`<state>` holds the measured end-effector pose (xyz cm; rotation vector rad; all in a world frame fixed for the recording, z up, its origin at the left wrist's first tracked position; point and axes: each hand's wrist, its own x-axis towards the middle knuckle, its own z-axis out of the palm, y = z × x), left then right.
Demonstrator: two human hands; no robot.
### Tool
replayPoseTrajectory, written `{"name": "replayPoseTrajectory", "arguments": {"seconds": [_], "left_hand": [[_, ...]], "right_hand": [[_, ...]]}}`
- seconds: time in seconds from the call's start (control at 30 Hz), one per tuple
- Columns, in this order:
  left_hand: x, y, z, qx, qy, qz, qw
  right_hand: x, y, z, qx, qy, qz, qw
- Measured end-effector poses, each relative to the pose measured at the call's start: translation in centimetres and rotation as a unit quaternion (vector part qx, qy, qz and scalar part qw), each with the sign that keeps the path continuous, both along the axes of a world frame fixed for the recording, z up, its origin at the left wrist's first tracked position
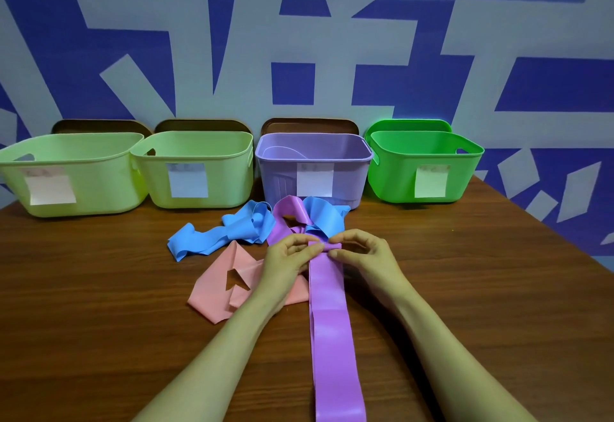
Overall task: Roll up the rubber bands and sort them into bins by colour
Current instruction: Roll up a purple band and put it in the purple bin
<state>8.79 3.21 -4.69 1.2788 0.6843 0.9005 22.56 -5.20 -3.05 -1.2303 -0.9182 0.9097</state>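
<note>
**Purple band, roll just getting started**

Both hands are on the purple rubber band (329, 322), which lies flat on the wooden table (99, 322) in a long strip running from the bottom edge of the view up towards the bins. Its far end is curled into a small tight roll (327, 246). The left hand (290, 257) pinches the left end of that roll with curled fingers, and the right hand (363, 252) does the same on the right end.

Just past the roll is a loose heap: a blue band (232, 228) trailing off to the left, more blue and purple crumpled together right in front of the purple bin (279, 182). Can't tell if that purple bit is the same band or another one. A pink band (216, 292) lies folded under the left wrist, touching the purple strip's left edge.

Four bins stand in a row along the wall: two pale green ones (99, 189) (232, 182) on the left, then the purple one, then a bright green bin (392, 182). Each has a paper label (314, 179) on the front, too blurry to read.
</note>
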Motion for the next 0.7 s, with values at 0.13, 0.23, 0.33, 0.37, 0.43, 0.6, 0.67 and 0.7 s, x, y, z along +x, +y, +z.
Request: {"name": "replayPoseTrajectory", "arguments": {"seconds": [0.13, 0.23, 0.33, 0.37, 0.43, 0.6, 0.67, 0.7], "left_hand": [[-0.12, -0.33, 0.24, 0.054, 0.011, 0.017, 0.998], [-0.07, -0.55, 0.43, 0.058, 0.007, 0.018, 0.998], [0.07, -0.71, 0.33, 0.026, 0.016, -0.003, 1.000], [0.09, -0.80, 0.33, 0.012, 0.024, -0.011, 1.000], [0.06, -0.89, 0.28, 0.005, 0.037, -0.014, 0.999], [0.12, -0.56, 0.00, -0.015, 0.037, -0.019, 0.999], [0.05, -0.45, -0.01, -0.011, 0.044, -0.028, 0.999], [0.01, -0.46, 0.06, -0.011, 0.043, -0.033, 0.998]], "right_hand": [[0.16, 0.09, -0.11, -0.026, -0.056, 0.010, 0.998], [-0.10, 0.18, -0.30, -0.025, -0.076, 0.008, 0.997], [-0.13, 0.02, -0.01, -0.012, -0.071, -0.020, 0.997], [-0.06, -0.05, 0.09, -0.012, -0.060, -0.026, 0.998], [0.03, -0.10, 0.26, -0.016, -0.045, -0.030, 0.998], [0.19, 0.03, 0.09, -0.017, -0.066, -0.034, 0.997], [0.23, 0.06, -0.03, -0.013, -0.063, -0.038, 0.997], [0.22, 0.04, -0.02, -0.013, -0.062, -0.038, 0.997]]}}
